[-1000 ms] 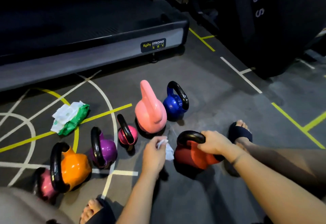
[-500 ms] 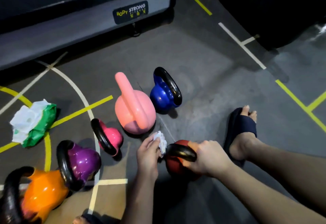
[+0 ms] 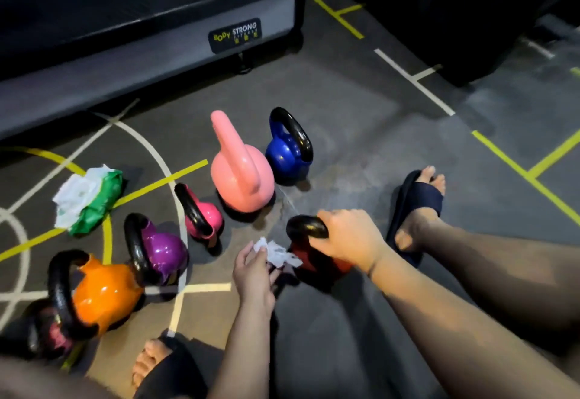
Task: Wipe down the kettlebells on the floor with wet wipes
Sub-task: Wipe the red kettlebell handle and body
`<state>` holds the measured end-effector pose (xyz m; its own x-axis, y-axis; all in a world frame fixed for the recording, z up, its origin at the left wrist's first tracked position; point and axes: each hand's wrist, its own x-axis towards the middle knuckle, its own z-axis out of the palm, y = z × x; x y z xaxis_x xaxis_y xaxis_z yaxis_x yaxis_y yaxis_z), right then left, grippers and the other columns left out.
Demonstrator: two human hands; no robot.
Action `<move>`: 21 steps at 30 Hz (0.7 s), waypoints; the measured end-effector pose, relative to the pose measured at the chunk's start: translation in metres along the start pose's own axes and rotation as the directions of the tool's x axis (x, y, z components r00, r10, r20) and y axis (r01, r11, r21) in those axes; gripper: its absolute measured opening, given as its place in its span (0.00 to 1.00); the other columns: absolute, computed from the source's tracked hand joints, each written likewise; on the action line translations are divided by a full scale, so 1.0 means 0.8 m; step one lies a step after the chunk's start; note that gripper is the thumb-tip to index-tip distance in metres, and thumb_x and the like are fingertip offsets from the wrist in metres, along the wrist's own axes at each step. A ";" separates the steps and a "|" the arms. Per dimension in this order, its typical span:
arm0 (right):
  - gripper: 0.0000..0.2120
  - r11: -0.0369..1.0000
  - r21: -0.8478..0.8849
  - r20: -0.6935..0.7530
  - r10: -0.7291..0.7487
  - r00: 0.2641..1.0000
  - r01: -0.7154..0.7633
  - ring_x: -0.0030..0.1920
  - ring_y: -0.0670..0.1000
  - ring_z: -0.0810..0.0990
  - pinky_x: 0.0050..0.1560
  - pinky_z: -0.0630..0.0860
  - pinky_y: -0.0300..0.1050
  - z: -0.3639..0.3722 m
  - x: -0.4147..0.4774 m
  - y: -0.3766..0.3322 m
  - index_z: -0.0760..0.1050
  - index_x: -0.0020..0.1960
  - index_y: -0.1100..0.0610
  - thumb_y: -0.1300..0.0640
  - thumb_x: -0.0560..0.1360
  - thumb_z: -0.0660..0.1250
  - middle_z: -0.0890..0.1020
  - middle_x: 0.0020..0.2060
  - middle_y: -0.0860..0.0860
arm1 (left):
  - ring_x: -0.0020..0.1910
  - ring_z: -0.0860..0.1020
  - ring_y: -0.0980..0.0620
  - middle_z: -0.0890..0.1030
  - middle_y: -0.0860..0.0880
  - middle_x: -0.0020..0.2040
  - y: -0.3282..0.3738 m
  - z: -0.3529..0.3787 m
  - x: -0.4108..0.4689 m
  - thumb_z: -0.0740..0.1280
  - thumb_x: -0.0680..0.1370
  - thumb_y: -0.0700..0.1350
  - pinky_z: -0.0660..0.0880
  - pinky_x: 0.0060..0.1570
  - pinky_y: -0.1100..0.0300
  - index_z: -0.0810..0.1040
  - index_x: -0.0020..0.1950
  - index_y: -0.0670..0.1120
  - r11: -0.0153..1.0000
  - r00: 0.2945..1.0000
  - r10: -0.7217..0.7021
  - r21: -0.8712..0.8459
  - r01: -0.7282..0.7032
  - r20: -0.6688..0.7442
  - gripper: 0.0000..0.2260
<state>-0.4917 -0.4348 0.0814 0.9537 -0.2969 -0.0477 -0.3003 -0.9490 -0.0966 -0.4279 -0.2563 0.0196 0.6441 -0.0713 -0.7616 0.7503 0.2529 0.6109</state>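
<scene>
Dark grey gym floor marked with white and yellow lines. Standing on it from the lower left corner toward centre are a dark pink kettlebell, an orange kettlebell, a purple kettlebell, a hot-pink kettlebell, a pale pink kettlebell and a blue kettlebell. A red kettlebell sits just right of centre. A green pack of wet wipes lies at the left. A treadmill base fills the upper left.

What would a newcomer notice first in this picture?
The bright kettlebells on the dark floor: a big pink kettlebell at centre, an orange kettlebell at lower left. In front, the right hand grips the red kettlebell by its black handle while the left hand pinches a white wipe.
</scene>
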 end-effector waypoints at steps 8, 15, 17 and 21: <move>0.37 0.996 0.016 0.319 0.078 0.944 -0.088 0.68 0.57 0.73 0.65 0.73 0.53 -0.041 -0.043 0.013 0.55 0.79 0.53 0.43 0.76 0.66 0.72 0.68 0.53 | 0.38 0.84 0.49 0.83 0.37 0.49 0.049 -0.026 -0.061 0.65 0.80 0.31 0.81 0.33 0.62 0.78 0.59 0.35 0.977 0.978 0.207 -0.032 -0.209 -0.038 0.09; 0.23 0.997 -0.080 0.439 0.056 0.897 -0.023 0.59 0.59 0.80 0.57 0.78 0.53 -0.086 -0.054 0.028 0.70 0.68 0.50 0.43 0.76 0.64 0.80 0.59 0.55 | 0.26 0.81 0.54 0.82 0.38 0.40 0.041 0.008 -0.092 0.62 0.75 0.24 0.78 0.27 0.64 0.78 0.42 0.38 0.988 0.987 0.152 -0.039 -0.150 0.052 0.11; 0.20 0.996 -0.078 0.416 0.079 0.906 -0.051 0.58 0.60 0.80 0.55 0.77 0.52 -0.081 -0.051 0.023 0.73 0.66 0.49 0.44 0.76 0.65 0.81 0.57 0.55 | 0.28 0.82 0.52 0.82 0.40 0.38 0.037 0.014 -0.076 0.60 0.73 0.22 0.79 0.28 0.62 0.78 0.48 0.36 0.993 0.992 0.107 -0.047 -0.104 0.065 0.13; 0.14 0.991 -0.018 0.370 0.132 0.920 -0.136 0.55 0.61 0.81 0.53 0.76 0.49 -0.063 -0.045 0.025 0.77 0.62 0.48 0.48 0.77 0.66 0.82 0.53 0.55 | 0.38 0.83 0.43 0.84 0.39 0.43 0.017 0.027 0.000 0.66 0.70 0.26 0.81 0.41 0.50 0.81 0.49 0.44 0.993 0.994 0.110 0.054 -0.109 -0.019 0.15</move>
<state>-0.5310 -0.4485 0.1315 0.8311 -0.3594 -0.4244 -0.4264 -0.9017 -0.0714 -0.4146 -0.2739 0.0327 0.7199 -0.0248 -0.6936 0.6824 0.2071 0.7010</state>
